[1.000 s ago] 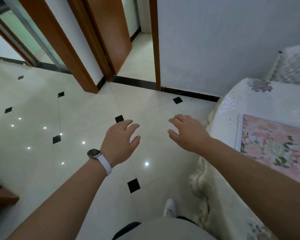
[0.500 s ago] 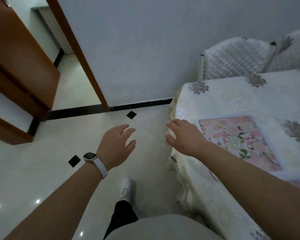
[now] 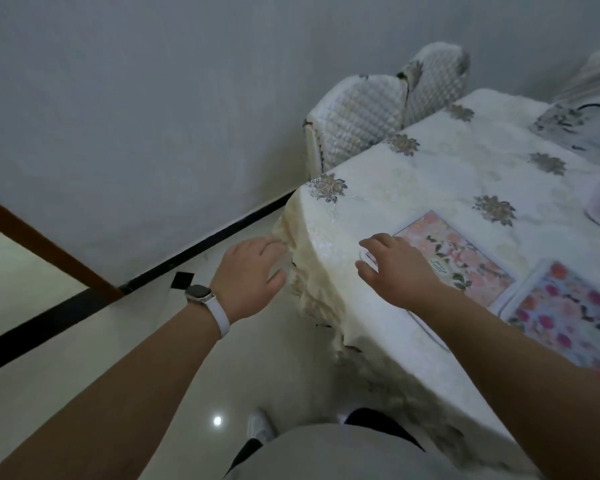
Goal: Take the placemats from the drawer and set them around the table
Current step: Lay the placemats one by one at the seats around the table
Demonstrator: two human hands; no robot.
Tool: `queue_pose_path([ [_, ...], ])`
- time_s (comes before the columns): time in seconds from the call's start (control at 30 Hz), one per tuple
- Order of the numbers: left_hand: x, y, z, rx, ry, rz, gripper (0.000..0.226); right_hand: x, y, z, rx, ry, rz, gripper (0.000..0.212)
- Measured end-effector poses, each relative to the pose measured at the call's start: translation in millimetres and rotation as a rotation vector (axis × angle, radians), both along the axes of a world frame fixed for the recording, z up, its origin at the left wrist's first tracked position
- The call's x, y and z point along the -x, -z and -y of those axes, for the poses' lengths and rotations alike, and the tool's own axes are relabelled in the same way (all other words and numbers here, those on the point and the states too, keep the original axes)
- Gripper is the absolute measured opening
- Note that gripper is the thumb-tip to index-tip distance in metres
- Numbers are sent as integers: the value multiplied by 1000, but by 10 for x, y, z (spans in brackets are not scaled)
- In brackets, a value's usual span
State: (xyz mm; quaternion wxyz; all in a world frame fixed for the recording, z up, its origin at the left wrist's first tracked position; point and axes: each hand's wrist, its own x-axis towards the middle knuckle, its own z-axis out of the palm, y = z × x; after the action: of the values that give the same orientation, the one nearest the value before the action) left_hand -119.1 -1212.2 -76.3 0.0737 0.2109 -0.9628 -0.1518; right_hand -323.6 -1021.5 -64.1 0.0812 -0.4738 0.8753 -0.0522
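I stand at a corner of the worktop (image 3: 430, 174), both hands empty, fingers loosely spread. My left hand (image 3: 250, 271) hovers off the corner by the hanging cloth (image 3: 319, 296). My right hand (image 3: 399, 268) is over the near edge, just beside a pink placemat (image 3: 458, 254). A second placemat (image 3: 568, 317) lies next to it. The drawer is out of view. Laying seems partway done; next I would square the pink one or fetch more.
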Motion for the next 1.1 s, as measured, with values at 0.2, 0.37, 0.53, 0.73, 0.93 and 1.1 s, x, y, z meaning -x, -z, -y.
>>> queue_pose_path([
  [0.2,543,88,105,-37,225,17,45,49,54,-312,-15,219,6,49],
  [0.37,1172,175,56,-21,355,2,43,322,207,-608,-40,359,24,50],
  [0.53,1758,283,19,17,462,68,43,725,429,-885,-24,496,73,50],
  [0.73,2349,500,34,56,550,177,41,1081,758,-1141,80,727,271,51],
  [0.93,2790,751,-39,-87,534,286,47,1159,979,-1380,135,989,419,52],
  [1.1,3080,971,-168,-346,410,350,47,1097,1156,-1455,230,1237,553,52],
])
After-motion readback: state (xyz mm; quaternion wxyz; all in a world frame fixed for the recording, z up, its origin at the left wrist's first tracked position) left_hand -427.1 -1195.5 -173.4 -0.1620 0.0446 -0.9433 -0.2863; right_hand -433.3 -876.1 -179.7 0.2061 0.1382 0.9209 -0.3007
